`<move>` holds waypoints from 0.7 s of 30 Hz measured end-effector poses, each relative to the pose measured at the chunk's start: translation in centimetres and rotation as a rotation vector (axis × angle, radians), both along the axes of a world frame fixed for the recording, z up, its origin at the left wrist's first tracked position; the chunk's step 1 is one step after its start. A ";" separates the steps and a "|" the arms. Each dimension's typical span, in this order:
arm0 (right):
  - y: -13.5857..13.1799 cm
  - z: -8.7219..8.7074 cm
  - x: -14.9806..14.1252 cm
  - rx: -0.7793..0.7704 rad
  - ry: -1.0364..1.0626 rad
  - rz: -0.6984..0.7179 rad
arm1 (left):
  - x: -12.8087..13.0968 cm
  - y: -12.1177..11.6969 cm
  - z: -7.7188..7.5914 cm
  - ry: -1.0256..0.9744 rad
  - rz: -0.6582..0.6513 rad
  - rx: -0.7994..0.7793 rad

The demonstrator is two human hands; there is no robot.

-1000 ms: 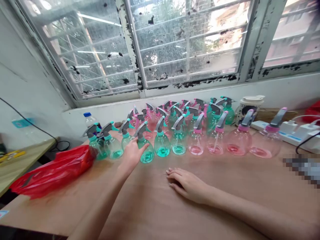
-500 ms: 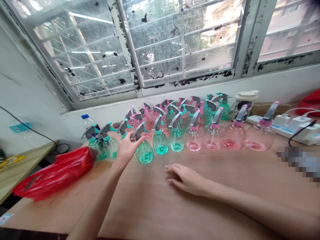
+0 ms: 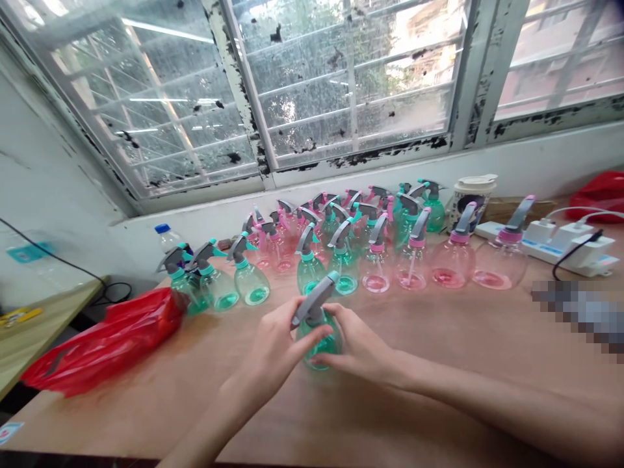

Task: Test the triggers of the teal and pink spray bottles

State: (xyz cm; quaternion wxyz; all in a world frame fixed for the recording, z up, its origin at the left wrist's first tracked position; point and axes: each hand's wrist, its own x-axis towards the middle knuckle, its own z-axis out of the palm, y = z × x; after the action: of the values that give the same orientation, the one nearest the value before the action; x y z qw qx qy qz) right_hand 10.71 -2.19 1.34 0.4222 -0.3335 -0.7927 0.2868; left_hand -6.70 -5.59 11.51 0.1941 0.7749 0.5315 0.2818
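A teal spray bottle (image 3: 319, 341) with a grey trigger head stands on the wooden table (image 3: 439, 351) close in front of me. My left hand (image 3: 273, 351) wraps round its left side and neck. From the right, my right hand (image 3: 358, 348) cups its round body. Behind it stand rows of several more spray bottles, teal ones (image 3: 251, 283) to the left and pink ones (image 3: 451, 263) to the right.
A red plastic bag (image 3: 97, 341) lies at the table's left edge. A white power strip (image 3: 565, 244) with cables and a lidded cup (image 3: 470, 198) sit at the back right, a red bag (image 3: 599, 195) beyond. A window wall runs behind.
My left hand took a teal bottle out of the front row and brought it toward me. My right hand rose off the table and closed on the bottle's body.
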 end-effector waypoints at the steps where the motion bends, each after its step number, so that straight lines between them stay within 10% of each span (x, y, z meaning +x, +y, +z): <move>1: -0.3 0.0 0.5 0.002 -0.007 -0.002 | 0.0 -0.3 0.6 0.057 -0.115 -0.055; 5: -0.7 0.0 2.7 0.008 -0.073 -0.031 | -1.1 2.9 4.6 0.187 -0.015 0.065; 10: -0.3 -0.1 3.7 -0.001 -0.099 -0.030 | -2.7 14.5 8.7 0.553 0.440 0.306; 15: -0.4 -0.1 3.5 0.047 -0.100 -0.018 | -3.1 22.8 8.9 0.756 0.585 0.152; 21: -0.3 0.3 3.6 0.073 -0.091 -0.004 | -3.2 26.0 7.8 0.846 0.634 0.031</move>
State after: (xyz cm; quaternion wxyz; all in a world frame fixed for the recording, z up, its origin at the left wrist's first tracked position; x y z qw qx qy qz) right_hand 14.29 -2.49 1.63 0.3980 -0.3321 -0.8203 0.2415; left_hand -9.93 20.46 19.29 -0.1435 0.6249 0.7674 -0.0026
